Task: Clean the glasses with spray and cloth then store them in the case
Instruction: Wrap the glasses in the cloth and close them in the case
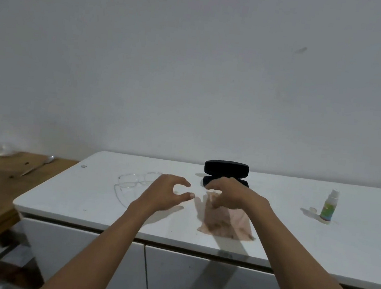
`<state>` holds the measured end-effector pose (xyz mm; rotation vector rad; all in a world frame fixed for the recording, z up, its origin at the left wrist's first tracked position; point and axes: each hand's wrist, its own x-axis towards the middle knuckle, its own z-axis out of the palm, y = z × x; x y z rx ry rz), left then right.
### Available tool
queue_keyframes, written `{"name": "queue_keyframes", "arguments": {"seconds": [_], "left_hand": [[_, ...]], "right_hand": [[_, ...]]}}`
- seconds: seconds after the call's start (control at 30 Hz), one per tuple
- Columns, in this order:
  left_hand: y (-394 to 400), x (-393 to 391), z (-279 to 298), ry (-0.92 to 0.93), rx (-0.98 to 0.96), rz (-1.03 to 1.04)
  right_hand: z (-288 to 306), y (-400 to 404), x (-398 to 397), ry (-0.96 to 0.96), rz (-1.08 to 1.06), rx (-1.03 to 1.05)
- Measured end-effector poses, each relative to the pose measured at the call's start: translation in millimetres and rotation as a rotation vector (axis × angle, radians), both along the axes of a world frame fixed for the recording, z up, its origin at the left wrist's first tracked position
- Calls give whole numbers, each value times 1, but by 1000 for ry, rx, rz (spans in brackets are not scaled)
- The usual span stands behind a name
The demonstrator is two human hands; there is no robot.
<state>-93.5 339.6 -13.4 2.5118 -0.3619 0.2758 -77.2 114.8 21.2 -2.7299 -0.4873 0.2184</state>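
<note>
Hovering unclenched, left hand [165, 192] and right hand [226, 192] are holding nothing above the cloth [225, 222]; glasses [138, 180] are lying beyond, spray [328, 207] standing unused, case [226, 172] waiting open. Cleaning apparently not begun.

My head camera looks forward and slightly down from close behind my outstretched arms, over the white cabinet [97, 207] to the bare wall [193, 73]; it is the only view.
</note>
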Motion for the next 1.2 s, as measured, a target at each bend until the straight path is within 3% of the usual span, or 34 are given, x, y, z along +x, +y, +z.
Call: {"name": "queue_keyframes", "arguments": {"seconds": [0.1,0.37,0.6,0.97,1.2], "left_hand": [[34,-1,1,-126,-29,96],[126,-13,-19,-350,79,405],[160,-18,-41,-376,314,397],[134,6,-28,-583,164,454],[76,32,-12,-435,-123,371]], "right_hand": [[-4,45,15,-43,76,86],[-30,122,38,-159,159,69],[-55,137,47,-275,108,143],[-57,123,58,-370,-8,448],[-35,58,58,-420,-155,574]]}}
